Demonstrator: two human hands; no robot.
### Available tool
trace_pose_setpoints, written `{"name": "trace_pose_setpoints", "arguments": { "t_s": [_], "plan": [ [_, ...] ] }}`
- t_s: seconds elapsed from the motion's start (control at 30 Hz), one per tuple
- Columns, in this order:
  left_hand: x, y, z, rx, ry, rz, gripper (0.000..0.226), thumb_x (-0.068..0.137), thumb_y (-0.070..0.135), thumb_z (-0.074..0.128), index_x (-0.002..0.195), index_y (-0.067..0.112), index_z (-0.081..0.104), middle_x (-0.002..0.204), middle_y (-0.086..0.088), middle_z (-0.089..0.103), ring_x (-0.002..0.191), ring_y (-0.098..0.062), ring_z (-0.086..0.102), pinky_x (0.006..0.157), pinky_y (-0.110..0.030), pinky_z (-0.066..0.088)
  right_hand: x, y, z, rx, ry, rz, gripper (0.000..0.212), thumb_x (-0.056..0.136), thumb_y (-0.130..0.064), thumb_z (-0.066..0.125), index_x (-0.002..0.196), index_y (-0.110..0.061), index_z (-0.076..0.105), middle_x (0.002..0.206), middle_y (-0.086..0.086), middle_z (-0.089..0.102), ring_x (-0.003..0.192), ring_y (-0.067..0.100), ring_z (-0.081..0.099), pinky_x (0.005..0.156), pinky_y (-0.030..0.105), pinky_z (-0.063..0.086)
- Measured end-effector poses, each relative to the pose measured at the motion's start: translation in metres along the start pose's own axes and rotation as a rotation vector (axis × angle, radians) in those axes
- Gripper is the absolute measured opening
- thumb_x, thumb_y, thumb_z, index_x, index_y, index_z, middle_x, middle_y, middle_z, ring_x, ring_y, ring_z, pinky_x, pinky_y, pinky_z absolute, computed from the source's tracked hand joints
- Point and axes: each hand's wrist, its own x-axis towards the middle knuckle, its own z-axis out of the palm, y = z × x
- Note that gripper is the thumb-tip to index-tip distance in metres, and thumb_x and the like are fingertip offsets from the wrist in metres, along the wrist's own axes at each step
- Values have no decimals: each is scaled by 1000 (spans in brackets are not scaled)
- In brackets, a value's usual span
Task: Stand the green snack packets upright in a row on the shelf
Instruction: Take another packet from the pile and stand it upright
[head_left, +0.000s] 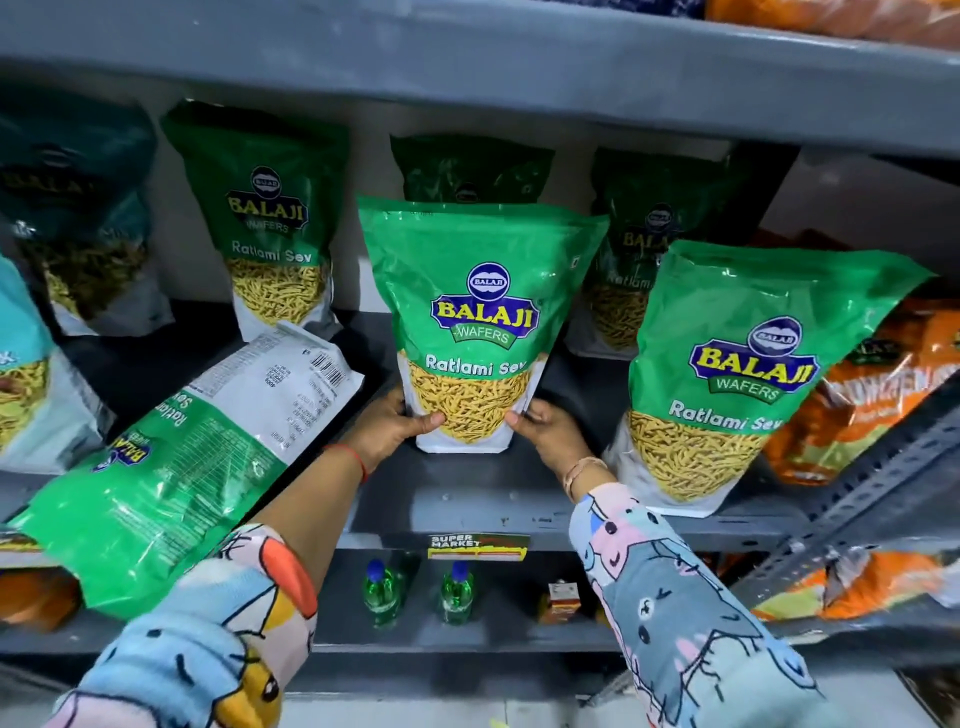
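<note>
A green Balaji Ratlami Sev packet (480, 291) stands upright at the middle of the grey shelf (467, 506). My left hand (389, 426) grips its lower left corner and my right hand (545, 431) grips its lower right corner. Another green packet (748, 364) stands upright to the right, near the shelf's front edge. A third green packet (182, 457) lies tilted on its back at the left, overhanging the front edge. Further green packets stand at the back: one at the left (270, 218), one behind the held packet (467, 166), one at the right (639, 249).
Teal packets (78, 208) stand at the far left and orange packets (872, 395) at the far right. The upper shelf board (467, 67) hangs close above. Below, two green bottles (382, 592) and a small orange box (560, 603) stand on a lower shelf.
</note>
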Motion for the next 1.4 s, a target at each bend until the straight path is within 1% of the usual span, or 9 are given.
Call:
{"name": "trace_pose_setpoints", "arguments": {
  "t_s": [0.13, 0.4, 0.57, 0.83, 0.93, 1.03, 1.13, 1.27, 1.4],
  "plan": [
    [-22, -5, 8, 10, 12, -14, 43, 79, 3, 62, 120, 5, 51, 117, -6, 56, 108, -18, 52, 98, -30, 37, -28, 5, 2, -13, 88, -6, 28, 83, -4, 57, 110, 5, 57, 118, 20, 59, 103, 13, 50, 83, 22, 40],
    [-50, -6, 14, 38, 28, -25, 41, 79, 3, 62, 118, 0, 52, 115, -10, 58, 105, -19, 53, 90, -27, 39, -60, 7, 3, -97, 137, 2, 25, 82, -11, 61, 104, 2, 61, 105, 5, 60, 100, 11, 50, 81, 16, 35],
    [-59, -5, 18, 26, 47, -2, 34, 80, -2, 59, 113, -4, 52, 108, -8, 55, 102, -18, 51, 59, 1, 45, -65, 8, 3, -140, 129, 6, 30, 81, -13, 63, 108, 1, 60, 114, 18, 63, 102, 14, 52, 102, 36, 39],
    [-63, -6, 17, -28, 53, -2, 34, 79, 1, 61, 110, 8, 48, 112, -10, 56, 122, -32, 49, 92, -31, 39, -73, 4, 0, -88, 24, -8, 53, 82, -14, 62, 129, -8, 40, 125, 0, 49, 123, 16, 43, 100, 24, 31],
    [-76, 1, 14, -85, 97, 70, 57, 80, -7, 55, 132, 2, 32, 131, -4, 42, 123, -16, 41, 94, -22, 35, -90, 9, 3, -200, 179, -133, 75, 76, -35, 67, 139, -21, 27, 141, -6, 40, 130, 8, 34, 106, 24, 28],
    [-88, 1, -8, -62, 89, 214, 69, 79, -8, 55, 139, 6, 24, 147, -8, 32, 130, -17, 36, 110, -33, 30, -122, 11, 15, -324, 402, -447, 58, 77, -45, 58, 129, -27, 43, 137, -17, 40, 130, 3, 36, 107, 22, 31],
    [-93, 10, -59, 7, 252, 310, 60, 79, -5, 57, 134, 5, 36, 138, -1, 40, 127, -13, 38, 112, -33, 29, -138, 17, 51, -466, 341, -729, 45, 85, -42, 52, 125, -23, 47, 141, -15, 41, 133, 8, 36, 110, 19, 28],
    [-78, 21, -148, 228, 510, 256, 51, 82, 30, 59, 128, 13, 46, 134, -7, 51, 123, -17, 46, 107, -37, 36, -113, 14, 115, -722, 196, -972, 47, 87, -38, 53, 128, -18, 43, 143, -9, 38, 137, 12, 29, 112, 26, 27],
    [-63, 11, -194, 691, 410, 9, 42, 93, 36, 37, 122, 10, 51, 132, -21, 53, 121, -31, 49, 87, -33, 36, -65, 0, 176, -1151, 159, -934, 59, 82, -41, 53, 132, -17, 36, 141, 3, 44, 136, 15, 23, 110, 27, 20]
  ]
}}
